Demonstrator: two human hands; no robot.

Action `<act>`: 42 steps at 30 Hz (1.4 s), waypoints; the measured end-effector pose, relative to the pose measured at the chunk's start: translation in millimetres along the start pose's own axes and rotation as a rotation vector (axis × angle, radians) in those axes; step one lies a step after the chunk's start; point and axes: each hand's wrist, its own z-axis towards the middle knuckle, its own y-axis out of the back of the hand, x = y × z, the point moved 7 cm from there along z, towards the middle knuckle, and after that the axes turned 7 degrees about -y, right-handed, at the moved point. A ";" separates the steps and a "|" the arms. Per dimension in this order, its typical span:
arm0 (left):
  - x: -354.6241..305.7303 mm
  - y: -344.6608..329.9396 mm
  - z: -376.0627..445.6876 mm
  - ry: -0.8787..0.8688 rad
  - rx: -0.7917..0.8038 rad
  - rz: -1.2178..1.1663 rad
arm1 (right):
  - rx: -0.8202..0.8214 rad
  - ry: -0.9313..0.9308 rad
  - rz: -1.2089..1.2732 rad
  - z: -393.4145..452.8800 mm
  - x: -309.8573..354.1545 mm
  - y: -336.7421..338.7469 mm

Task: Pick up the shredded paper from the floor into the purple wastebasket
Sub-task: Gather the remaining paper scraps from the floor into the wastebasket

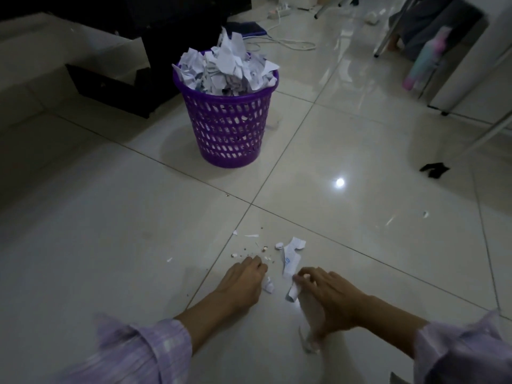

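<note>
White paper strip lies on the floor just ahead of the right hand, long axis running away from it; that hand pinches a scrap, the left hand another (heaped wastebasket well beyond).

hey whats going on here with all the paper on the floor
A person in lilac sleeves is gathering torn white paper scraps off the glossy tiled floor. The left hand is down beside a small crumpled scrap, and the right hand pinches a curled white piece. A longer printed strip and tiny bits lie just ahead. The purple plastic lattice wastebasket stands further off, heaped above its rim with paper.
</note>
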 end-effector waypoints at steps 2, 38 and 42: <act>-5.6 0.1 5.5 -0.026 -0.016 0.024 | -0.033 0.034 -0.010 -6.3 1.3 -13.9; 46.9 -16.7 -7.4 0.212 -0.049 -0.520 | -0.162 -0.063 0.343 62.1 49.3 15.3; 39.3 -12.6 -5.7 0.241 -0.120 -0.727 | -0.172 -0.041 0.334 66.0 55.5 18.0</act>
